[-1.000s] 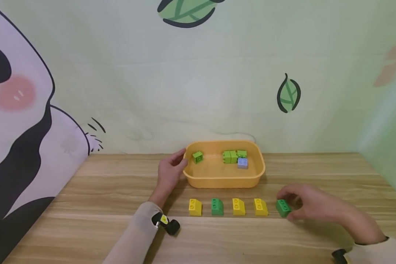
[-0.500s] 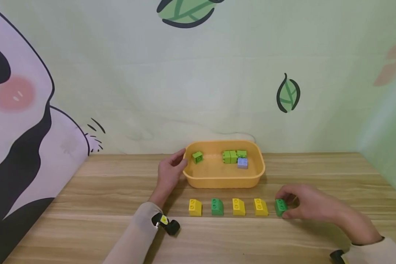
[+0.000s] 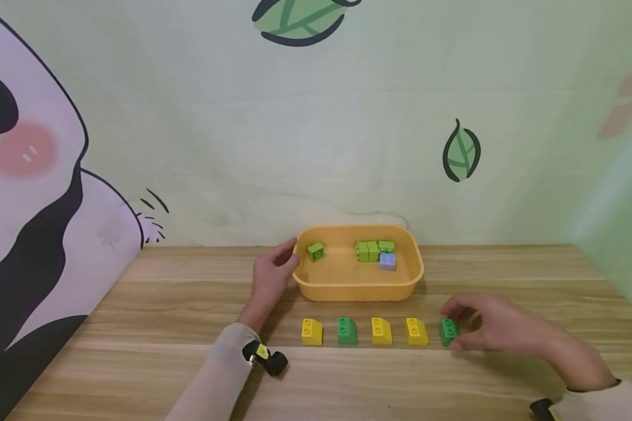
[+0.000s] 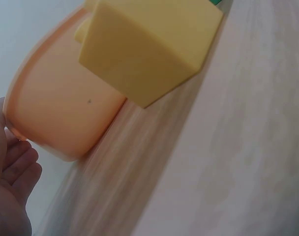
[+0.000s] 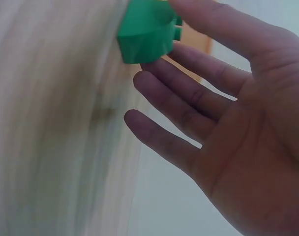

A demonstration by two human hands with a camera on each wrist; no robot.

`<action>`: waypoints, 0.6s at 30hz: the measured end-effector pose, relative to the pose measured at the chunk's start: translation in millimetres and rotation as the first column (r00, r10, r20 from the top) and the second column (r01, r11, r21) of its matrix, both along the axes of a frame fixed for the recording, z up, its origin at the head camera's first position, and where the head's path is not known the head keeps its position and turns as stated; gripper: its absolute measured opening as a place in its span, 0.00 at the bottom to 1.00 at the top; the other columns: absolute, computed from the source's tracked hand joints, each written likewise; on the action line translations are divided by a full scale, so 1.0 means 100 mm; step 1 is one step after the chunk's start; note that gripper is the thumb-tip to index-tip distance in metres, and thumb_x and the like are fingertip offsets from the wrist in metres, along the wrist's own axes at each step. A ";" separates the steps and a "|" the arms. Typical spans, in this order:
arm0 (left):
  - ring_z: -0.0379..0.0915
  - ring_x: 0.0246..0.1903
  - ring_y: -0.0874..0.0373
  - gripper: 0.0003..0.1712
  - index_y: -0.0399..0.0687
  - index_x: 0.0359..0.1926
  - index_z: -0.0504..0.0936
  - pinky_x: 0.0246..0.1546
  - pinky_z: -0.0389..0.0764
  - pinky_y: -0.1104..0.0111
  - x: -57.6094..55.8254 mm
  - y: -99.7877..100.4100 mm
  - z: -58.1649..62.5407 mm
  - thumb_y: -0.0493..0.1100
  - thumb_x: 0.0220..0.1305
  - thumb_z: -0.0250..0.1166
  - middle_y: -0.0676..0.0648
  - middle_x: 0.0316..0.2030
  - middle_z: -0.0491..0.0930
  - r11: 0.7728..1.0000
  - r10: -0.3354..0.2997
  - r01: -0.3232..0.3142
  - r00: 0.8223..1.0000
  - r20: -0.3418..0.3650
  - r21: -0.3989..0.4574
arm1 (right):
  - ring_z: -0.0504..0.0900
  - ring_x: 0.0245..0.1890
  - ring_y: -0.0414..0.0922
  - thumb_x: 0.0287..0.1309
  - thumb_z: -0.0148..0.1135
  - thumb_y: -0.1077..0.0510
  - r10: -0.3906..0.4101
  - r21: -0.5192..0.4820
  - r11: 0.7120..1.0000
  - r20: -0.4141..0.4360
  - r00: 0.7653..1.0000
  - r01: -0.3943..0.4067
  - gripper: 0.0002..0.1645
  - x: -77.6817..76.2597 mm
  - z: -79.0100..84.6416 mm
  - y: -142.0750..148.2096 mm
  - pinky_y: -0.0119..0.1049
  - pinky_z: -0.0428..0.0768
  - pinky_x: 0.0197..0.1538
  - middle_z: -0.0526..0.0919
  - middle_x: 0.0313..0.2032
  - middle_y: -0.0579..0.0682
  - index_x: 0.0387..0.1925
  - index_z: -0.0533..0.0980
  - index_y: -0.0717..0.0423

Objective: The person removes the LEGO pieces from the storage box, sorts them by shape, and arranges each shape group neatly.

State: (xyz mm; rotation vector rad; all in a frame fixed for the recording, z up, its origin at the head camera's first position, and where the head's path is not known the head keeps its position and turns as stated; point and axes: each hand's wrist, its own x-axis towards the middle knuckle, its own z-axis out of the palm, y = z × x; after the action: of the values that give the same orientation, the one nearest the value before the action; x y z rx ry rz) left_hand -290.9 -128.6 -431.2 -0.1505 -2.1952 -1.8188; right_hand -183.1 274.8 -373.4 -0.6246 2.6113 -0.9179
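Note:
At the right end of a row of toy bricks, my right hand (image 3: 505,327) pinches a green brick (image 3: 447,332) between thumb and fingers. In the right wrist view the thumb lies against this green brick (image 5: 147,37), and the other fingers spread out below it. My left hand (image 3: 271,275) holds the left end of an orange plastic bin (image 3: 358,292), its thumb at the rim. Left of the pinched brick stand a yellow brick (image 3: 416,331), another yellow brick (image 3: 381,331), a green sloped brick (image 3: 346,331) and a leftmost yellow brick (image 3: 312,332).
Inside the bin sit a lone light green brick (image 3: 316,252), a cluster of light green bricks (image 3: 367,251) and a lavender brick (image 3: 387,261). The wood-grain table (image 3: 189,292) ends at a printed backdrop (image 3: 242,146) behind the bin.
The green brick in my right hand has shifted slightly left and turned straighter, in line with the row. My left hand stays at the bin.

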 end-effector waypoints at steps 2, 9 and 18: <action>0.82 0.57 0.44 0.23 0.34 0.63 0.84 0.55 0.83 0.70 0.00 0.00 0.00 0.33 0.69 0.67 0.35 0.57 0.85 1.000 0.001 -0.001 1.000 0.000 0.004 | 0.82 0.49 0.48 0.57 0.82 0.49 -0.026 -0.006 1.000 0.001 1.000 0.026 0.32 0.01 0.03 0.00 0.47 0.85 0.52 0.85 0.49 0.46 0.57 0.81 0.61; 0.82 0.56 0.44 0.23 0.35 0.63 0.84 0.53 0.82 0.72 0.00 0.00 0.01 0.32 0.68 0.67 0.35 0.56 0.86 1.000 -0.001 0.001 1.000 -0.005 -0.005 | 0.83 0.51 0.50 0.64 0.77 0.50 -0.071 -0.066 0.996 -0.083 0.994 0.066 0.25 0.06 0.17 -0.07 0.51 0.86 0.54 0.86 0.52 0.50 0.56 0.82 0.61; 0.83 0.55 0.45 0.23 0.34 0.63 0.84 0.54 0.83 0.68 0.02 0.01 0.01 0.32 0.68 0.68 0.36 0.55 0.86 1.000 0.013 -0.013 1.000 -0.009 -0.014 | 0.85 0.52 0.52 0.67 0.74 0.53 -0.099 -0.128 0.989 -0.266 0.959 0.067 0.19 0.08 0.33 -0.34 0.55 0.85 0.56 0.87 0.52 0.49 0.55 0.83 0.56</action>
State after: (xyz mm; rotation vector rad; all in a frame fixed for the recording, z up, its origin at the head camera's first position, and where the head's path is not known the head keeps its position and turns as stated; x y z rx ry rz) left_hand -289.3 -127.8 -430.6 -0.1465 -2.1986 -1.7924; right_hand -174.6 240.5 -340.5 -0.7213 2.8601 -1.0884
